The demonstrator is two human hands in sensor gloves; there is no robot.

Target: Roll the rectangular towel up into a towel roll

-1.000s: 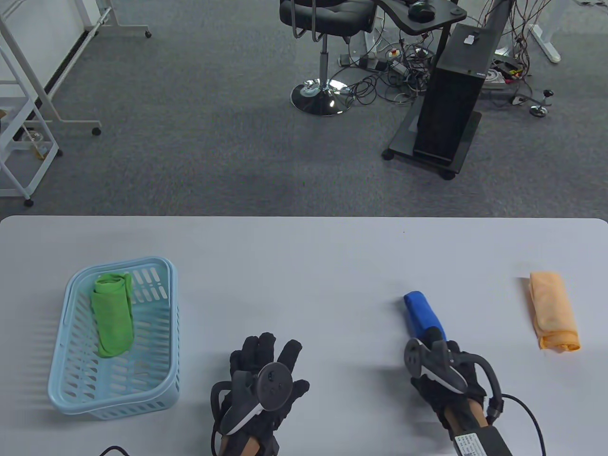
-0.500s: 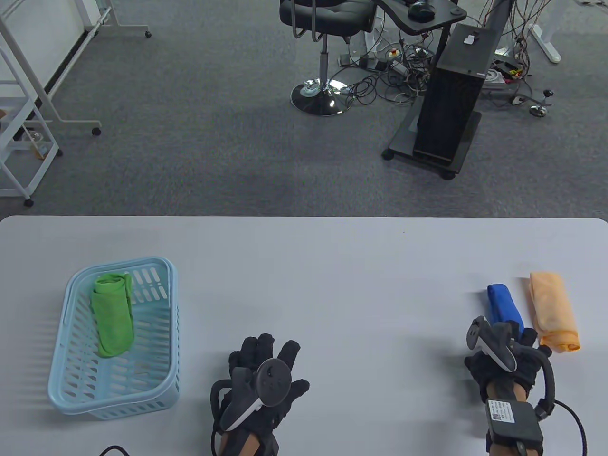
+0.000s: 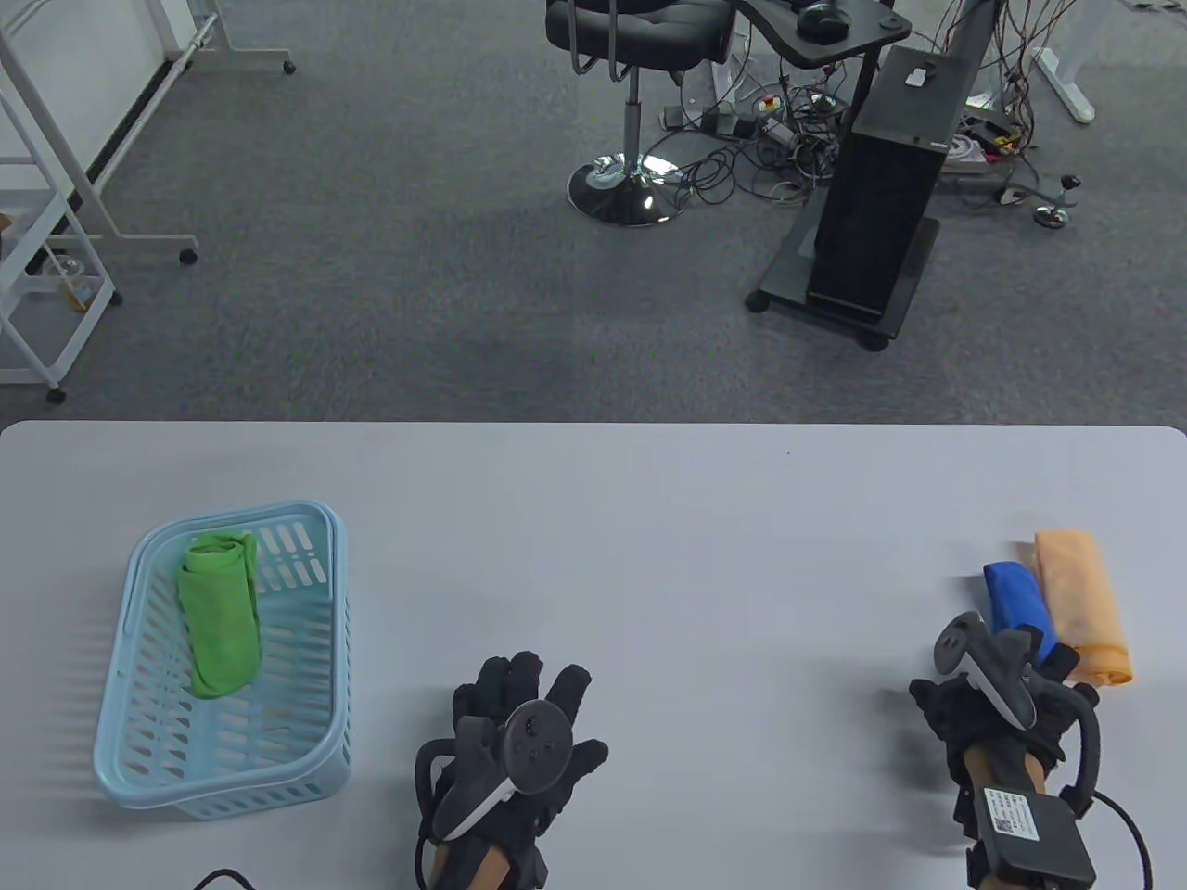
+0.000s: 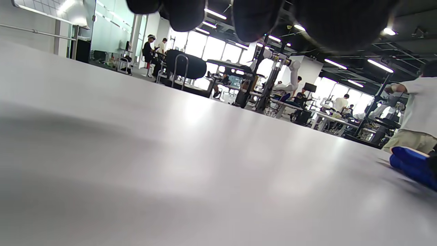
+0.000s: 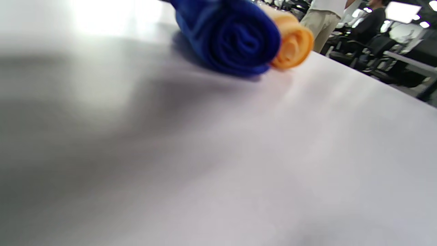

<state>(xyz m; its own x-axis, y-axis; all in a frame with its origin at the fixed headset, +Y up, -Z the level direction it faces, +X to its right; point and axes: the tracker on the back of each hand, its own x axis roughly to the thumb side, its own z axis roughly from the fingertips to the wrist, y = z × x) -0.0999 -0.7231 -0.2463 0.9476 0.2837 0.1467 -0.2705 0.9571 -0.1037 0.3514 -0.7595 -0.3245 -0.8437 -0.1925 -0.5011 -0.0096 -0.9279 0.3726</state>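
two rolls sat side by side at the table's (image 3: pixel 593 501) right: the blue roll (image 3: pixel 1017 603) touching the orange roll (image 3: pixel 1080 593). the right hand (image 3: pixel 997 705) was at the blue one's near end, couldn't tell if it gripped. left hand (image 3: pixel 519 742) lay flat, fingers spread, holding nothing. a green roll (image 3: pixel 221 612) was in the basket (image 3: pixel 121 742).

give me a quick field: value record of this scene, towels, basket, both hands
blue towel roll: rolled, lying on the table, against the orange roll
orange towel roll: rolled, on the table's right side
green towel roll: lying inside the basket
basket: light blue, slotted, on the table's left
left hand: fingers spread flat on the table, holding nothing
right hand: at the blue roll's near end; grip hidden by the tracker
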